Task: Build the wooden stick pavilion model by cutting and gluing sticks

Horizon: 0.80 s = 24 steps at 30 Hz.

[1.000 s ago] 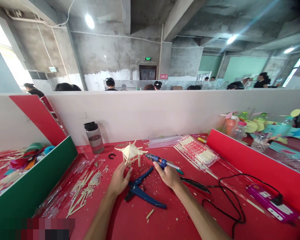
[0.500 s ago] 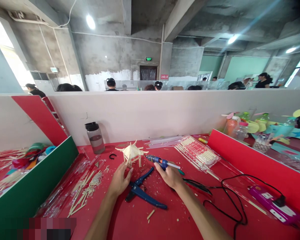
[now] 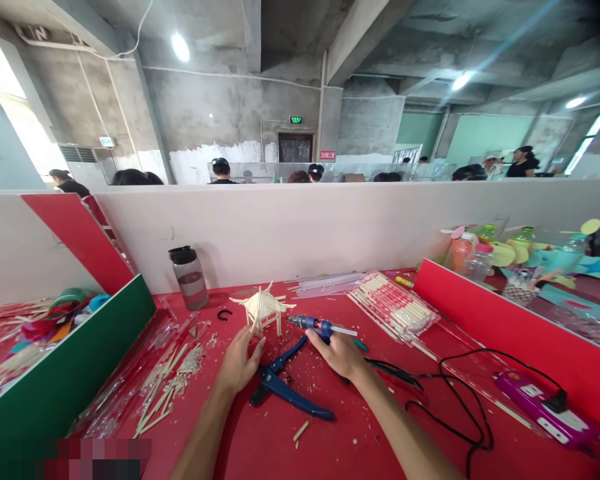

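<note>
A small pavilion model made of pale wooden sticks (image 3: 265, 303), with a pointed roof and stick legs, stands on the red table. My left hand (image 3: 243, 360) is closed at its front left side, thumb and fingers around a stick there; the fingertips are partly hidden. My right hand (image 3: 343, 353) grips a blue hot glue gun (image 3: 320, 327), a clear glue stick poking out of its back. The gun's nozzle points left, just right of the model's legs. Between my hands lies a blue-handled cutter (image 3: 290, 393), its handles spread.
Loose sticks and offcuts (image 3: 165, 400) lie at left near a green divider (image 3: 80, 373). A water bottle (image 3: 189, 280) stands behind. Bundled sticks (image 3: 395, 303) lie at right. A black cord (image 3: 445, 363) runs to a purple power strip (image 3: 545, 407). Several people are beyond the white partition (image 3: 280, 227).
The glue gun's nozzle has dropped slightly and sits a little lower beside the model. My left hand stays at the model. The view has shifted a little.
</note>
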### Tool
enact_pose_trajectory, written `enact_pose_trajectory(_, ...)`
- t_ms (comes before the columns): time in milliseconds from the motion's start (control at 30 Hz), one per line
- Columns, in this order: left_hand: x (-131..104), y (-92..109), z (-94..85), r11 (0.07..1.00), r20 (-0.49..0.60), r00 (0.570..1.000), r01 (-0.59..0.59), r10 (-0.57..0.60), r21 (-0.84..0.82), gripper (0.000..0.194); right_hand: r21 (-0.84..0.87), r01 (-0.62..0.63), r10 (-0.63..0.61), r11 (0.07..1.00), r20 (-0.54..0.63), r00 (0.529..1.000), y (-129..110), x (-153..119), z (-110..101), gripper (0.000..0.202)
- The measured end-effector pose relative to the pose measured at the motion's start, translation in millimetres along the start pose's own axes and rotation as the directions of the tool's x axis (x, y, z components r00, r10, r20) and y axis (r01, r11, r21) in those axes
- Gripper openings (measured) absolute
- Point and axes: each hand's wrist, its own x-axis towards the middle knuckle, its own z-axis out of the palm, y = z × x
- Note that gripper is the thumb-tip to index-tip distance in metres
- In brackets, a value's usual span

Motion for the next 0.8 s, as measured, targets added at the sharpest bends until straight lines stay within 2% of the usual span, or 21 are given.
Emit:
enact_pose_trajectory(133,0,1,-0.4,1.000,-0.016,1.000,-0.011,0.011,-0.004,0.020,0.125,-0.027,0.015,0.992,0.091,0.996,2,-1,-1,0.042)
enact_pose_trajectory(233,1,0,-0.6,1.000,-0.031,0.999,0.005,-0.005,-0.002,0.020,0.170,-0.090,0.081,0.981,0.059,0.995,4,1,-5,0.049)
enact_pose_trajectory(333,1,-1,-0.6,1.000,-0.049,0.999,0.024,-0.023,0.010,0.022,0.095,-0.076,0.073,0.993,0.036,0.997,2,3,-9,0.047)
enact_pose_trajectory(433,1,-3,-1.2,0.999,-0.060,0.998,0.032,-0.031,0.017,0.023,0.091,-0.038,0.028,0.995,0.109,0.994,-3,2,-6,0.043)
enact_pose_trajectory(500,0,-4,-1.9,0.999,-0.065,0.997,0.034,-0.033,0.017,0.023,0.224,-0.068,0.021,0.972,0.202,0.979,-6,0,-2,0.047)
enact_pose_trajectory(567,0,-5,-2.8,0.999,-0.084,0.996,0.044,-0.042,0.021,0.022,0.397,-0.139,0.026,0.907,0.278,0.960,-6,-1,1,0.054)
enact_pose_trajectory(633,-1,-8,-3.4,0.998,-0.115,0.992,0.062,-0.059,0.021,0.020,0.548,-0.182,0.028,0.817,0.276,0.961,-4,1,1,0.059)
enact_pose_trajectory(733,0,-10,-3.5,0.997,-0.143,0.987,0.074,-0.072,0.012,0.016,0.727,-0.134,0.058,0.674,0.129,0.990,1,7,-6,0.059)
enact_pose_trajectory(800,0,-10,-3.5,0.998,-0.155,0.986,0.063,-0.061,0.007,0.015,0.795,-0.107,0.135,0.597,0.032,0.990,8,13,-11,0.057)
